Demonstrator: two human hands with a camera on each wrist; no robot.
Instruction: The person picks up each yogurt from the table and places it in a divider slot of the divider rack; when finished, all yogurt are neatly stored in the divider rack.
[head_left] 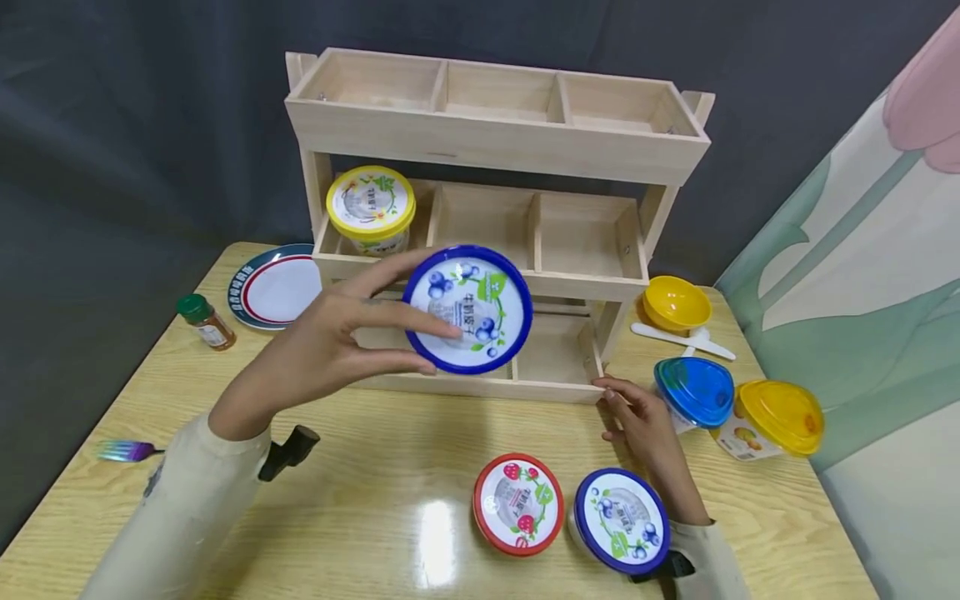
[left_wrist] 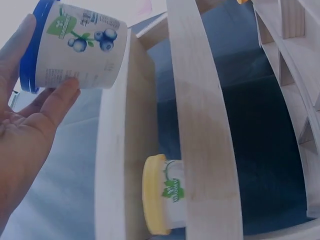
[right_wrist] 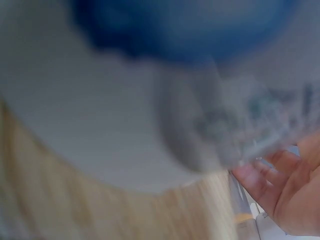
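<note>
Your left hand (head_left: 337,329) is clamped round a blueberry tub (head_left: 471,307), raised before the wooden rack's (head_left: 495,152) middle tier. Right hand (head_left: 643,421) touches the bottom tier's right corner; can't tell if it grips. Step, likely: shelving tubs; yellow-lidded tub (head_left: 371,202) sits middle-left. Next probably calls for aligning yours over a compartment, then lowering level.

Cannot fully see the lower tier of the pale wooden three-tier rack (head_left: 495,143) behind the left hand (head_left: 337,329) and its round white tub with a blue lid (head_left: 472,308). Cannot see the handle end of the rainbow-coloured metal fork (head_left: 127,451) under the beige left sleeve (head_left: 183,500). In the right-wrist view, cannot make out lettering on the blurred white blue-topped container (right_wrist: 110,115), cut off by the top edge.
</note>
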